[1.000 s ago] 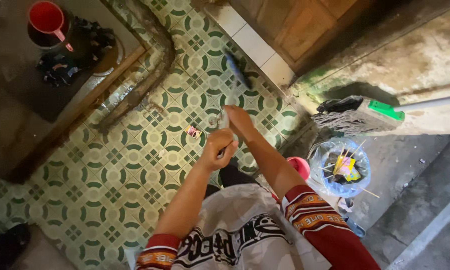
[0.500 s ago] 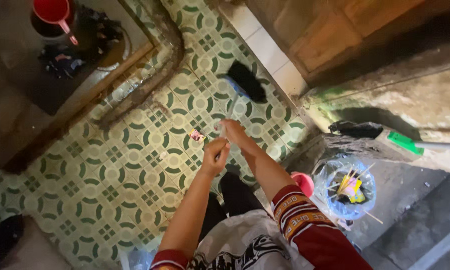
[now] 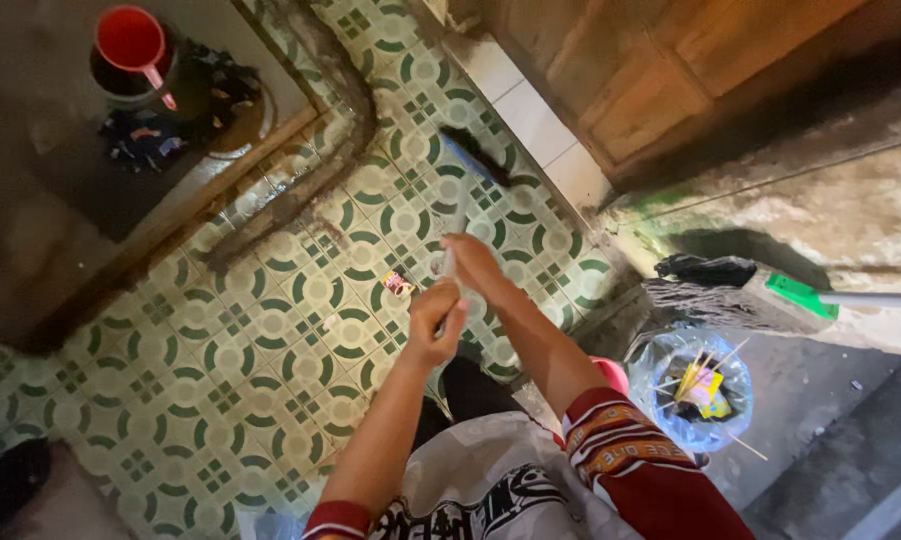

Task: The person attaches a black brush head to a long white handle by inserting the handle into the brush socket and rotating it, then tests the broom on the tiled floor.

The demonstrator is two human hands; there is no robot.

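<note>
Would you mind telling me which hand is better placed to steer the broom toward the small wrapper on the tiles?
Probably the right hand: it grips the broom handle farther down, beside the wrapper; the left hand holds behind it.

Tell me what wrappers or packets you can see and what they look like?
Small wrapper: lying flat on the green patterned floor tiles, just beyond the left hand; squarish, pink, white and dark.
Yellow packet: inside the clear plastic bag of rubbish at right, among thin sticks; flat, yellow with bits of pink.
</note>
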